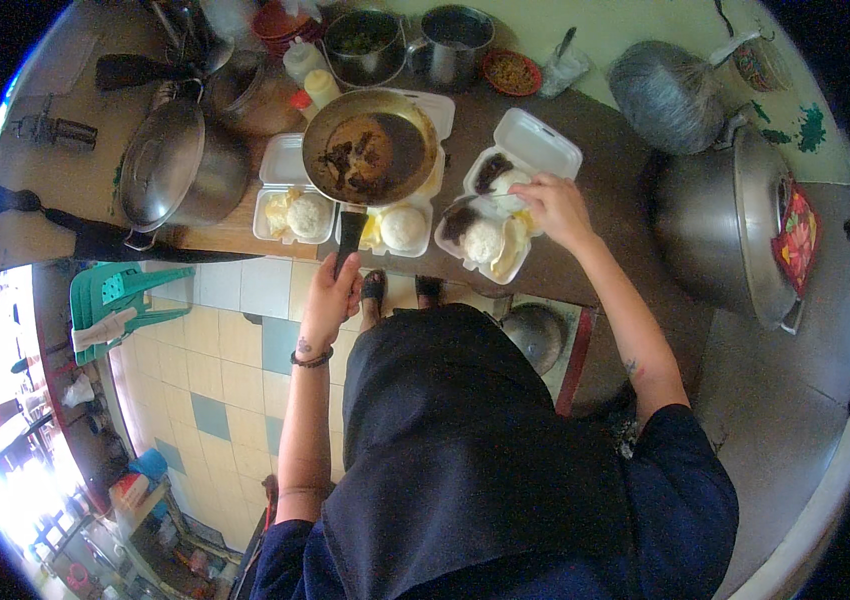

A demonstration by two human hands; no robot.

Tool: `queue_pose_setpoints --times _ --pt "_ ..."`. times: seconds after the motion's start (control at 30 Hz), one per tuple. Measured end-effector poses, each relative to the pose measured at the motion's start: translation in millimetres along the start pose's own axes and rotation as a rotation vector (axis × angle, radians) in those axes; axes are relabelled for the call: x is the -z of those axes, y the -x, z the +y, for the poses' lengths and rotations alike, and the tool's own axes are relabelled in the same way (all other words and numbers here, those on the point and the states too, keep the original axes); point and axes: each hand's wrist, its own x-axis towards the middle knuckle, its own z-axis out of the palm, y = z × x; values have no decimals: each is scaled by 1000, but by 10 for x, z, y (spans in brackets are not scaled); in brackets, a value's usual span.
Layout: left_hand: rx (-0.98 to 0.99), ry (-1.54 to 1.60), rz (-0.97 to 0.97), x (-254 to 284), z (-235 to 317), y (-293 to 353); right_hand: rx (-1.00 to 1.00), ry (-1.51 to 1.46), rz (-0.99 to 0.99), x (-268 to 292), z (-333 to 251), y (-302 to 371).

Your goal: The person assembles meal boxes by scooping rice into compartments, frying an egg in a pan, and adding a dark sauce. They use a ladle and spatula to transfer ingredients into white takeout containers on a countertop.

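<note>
My left hand (pixel 330 295) is wrapped round the black handle of a frying pan (pixel 423 115), holding it over the foam boxes. Dark brown sauce and bits lie in the pan. My right hand (pixel 557 208) pinches a thin metal utensil, apparently a spoon, whose tip is hard to make out. It is over an open white foam box (pixel 537 140) with white rice (pixel 483 242), dark saucy food (pixel 493 172) and pale yellow pieces. Partly under the pan are two more foam boxes, with a rice mound (pixel 306 216) and another rice mound (pixel 403 228).
Behind the pan stand squeeze bottles (pixel 321 86), a pot of greens (pixel 363 45), a metal pitcher (pixel 451 48) and a red bowl (pixel 512 73). Large pots flank the counter at left (pixel 185 165) and right (pixel 715 220). Green stacked chairs (pixel 110 300) are at lower left.
</note>
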Motion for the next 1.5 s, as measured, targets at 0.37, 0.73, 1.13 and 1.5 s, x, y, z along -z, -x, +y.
queue_pose_setpoints --times 0.37,0.73,1.13,1.5 --pt "18 3 -32 -36 -17 -33 -129 -10 91 391 -127 127" --pt "1 -133 -88 -195 -20 9 -171 -15 290 204 -559 -681" --pt "30 -86 -153 -277 -99 -12 -112 -278 -40 -177 -668 -373" --pt "25 -96 -176 -343 -70 -41 -179 -551 -114 -234 -491 -382"
